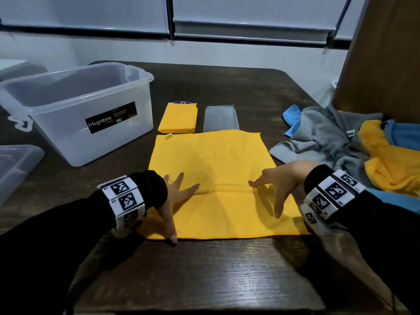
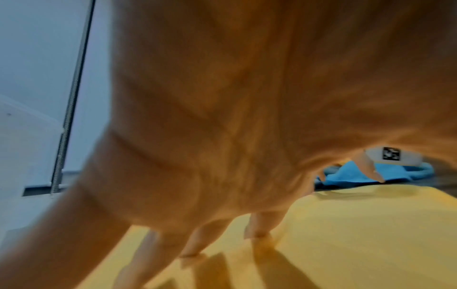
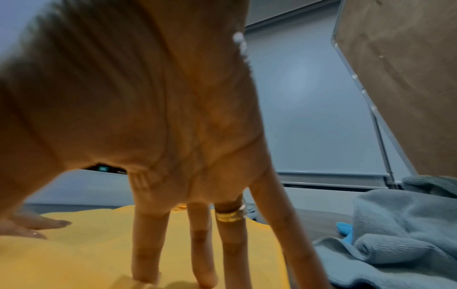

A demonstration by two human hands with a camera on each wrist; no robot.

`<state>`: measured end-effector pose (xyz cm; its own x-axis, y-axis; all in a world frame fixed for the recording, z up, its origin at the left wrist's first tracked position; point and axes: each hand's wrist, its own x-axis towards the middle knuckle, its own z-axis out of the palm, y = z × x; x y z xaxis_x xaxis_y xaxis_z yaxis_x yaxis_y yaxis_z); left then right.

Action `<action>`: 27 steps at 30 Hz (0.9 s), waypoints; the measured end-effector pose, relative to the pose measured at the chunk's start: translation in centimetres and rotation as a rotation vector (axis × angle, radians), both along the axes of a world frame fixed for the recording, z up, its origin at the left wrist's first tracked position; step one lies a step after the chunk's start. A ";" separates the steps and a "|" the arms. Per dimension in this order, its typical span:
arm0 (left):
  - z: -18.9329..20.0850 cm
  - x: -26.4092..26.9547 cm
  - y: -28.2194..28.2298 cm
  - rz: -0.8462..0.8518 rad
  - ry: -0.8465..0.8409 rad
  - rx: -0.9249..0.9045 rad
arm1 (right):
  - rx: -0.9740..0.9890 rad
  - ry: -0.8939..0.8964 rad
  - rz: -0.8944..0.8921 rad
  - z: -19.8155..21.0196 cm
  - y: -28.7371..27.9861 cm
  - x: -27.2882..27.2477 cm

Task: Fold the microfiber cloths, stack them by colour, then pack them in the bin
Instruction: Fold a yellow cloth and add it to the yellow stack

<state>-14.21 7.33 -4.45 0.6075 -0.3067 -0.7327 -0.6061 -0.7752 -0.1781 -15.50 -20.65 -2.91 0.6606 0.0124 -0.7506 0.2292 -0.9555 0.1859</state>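
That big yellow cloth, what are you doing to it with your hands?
A person is pressing a yellow cloth flat on the dark table, left hand and right hand spread open on it. Behind it lie a folded yellow cloth and a folded grey cloth. A heap of unfolded cloths waits on the right. The clear bin on the left looks empty.

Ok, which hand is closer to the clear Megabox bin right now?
Left. The left hand presses the spread yellow cloth on the side toward the Megabox bin; the right hand is on the cloth's far side, by the unfolded pile.
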 end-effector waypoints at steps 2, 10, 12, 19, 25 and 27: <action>-0.6 -1.1 0.0 -0.002 -0.025 0.010 | -0.031 0.013 0.020 0.3 0.4 -1.1; -1.3 -4.6 -2.0 0.037 -0.108 -0.007 | -0.071 0.082 -0.056 -0.9 4.1 -6.3; -2.1 -5.7 -2.6 0.015 -0.136 -0.060 | -0.033 0.081 -0.074 -0.9 5.3 -6.6; -0.6 -5.5 -3.8 -0.146 -0.097 -0.110 | 0.046 -0.039 -0.031 -1.5 9.2 -7.8; 1.7 -3.6 -0.5 -0.117 -0.160 -0.203 | 0.104 -0.242 0.092 -1.3 6.4 -7.1; 2.4 -3.1 1.0 -0.094 -0.182 -0.192 | 0.143 -0.259 0.130 -0.5 4.4 -6.7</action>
